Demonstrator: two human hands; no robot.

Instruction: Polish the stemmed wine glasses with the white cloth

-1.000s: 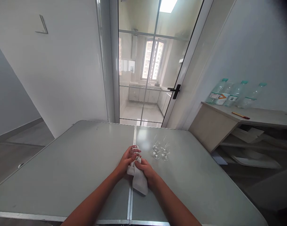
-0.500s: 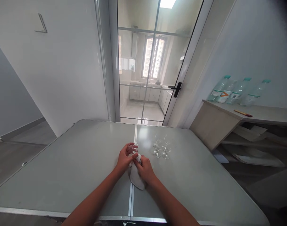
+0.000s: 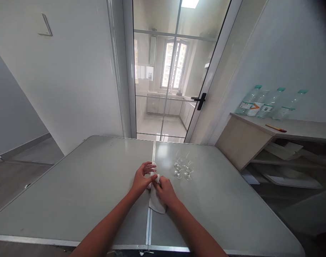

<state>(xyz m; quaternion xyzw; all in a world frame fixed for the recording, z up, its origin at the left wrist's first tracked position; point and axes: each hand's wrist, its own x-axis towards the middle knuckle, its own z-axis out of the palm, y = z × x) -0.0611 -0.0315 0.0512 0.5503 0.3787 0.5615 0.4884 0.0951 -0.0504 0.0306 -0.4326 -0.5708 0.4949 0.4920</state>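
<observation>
My left hand (image 3: 143,178) has its fingers curled round a clear glass (image 3: 152,166), which is mostly hidden behind the fingers. A white cloth (image 3: 157,202) is gripped by my right hand (image 3: 165,192) and hangs down toward the table. Part of the cloth is bunched up between the two hands, against the lower part of the held glass. Several small clear stemmed glasses (image 3: 188,174) stand in a close group to the right, apart from both hands.
The grey table (image 3: 98,192) has a metal seam down its middle. A shelf unit (image 3: 248,137) at the right carries several plastic bottles (image 3: 270,103) and a brush (image 3: 275,128). Behind the table is a glass door (image 3: 176,71) with a black handle (image 3: 201,101).
The hanging part of the cloth has swung slightly right and up. Both hands stay nearly in place, with the left hand still on the glass. The stemmed glasses have not moved.
</observation>
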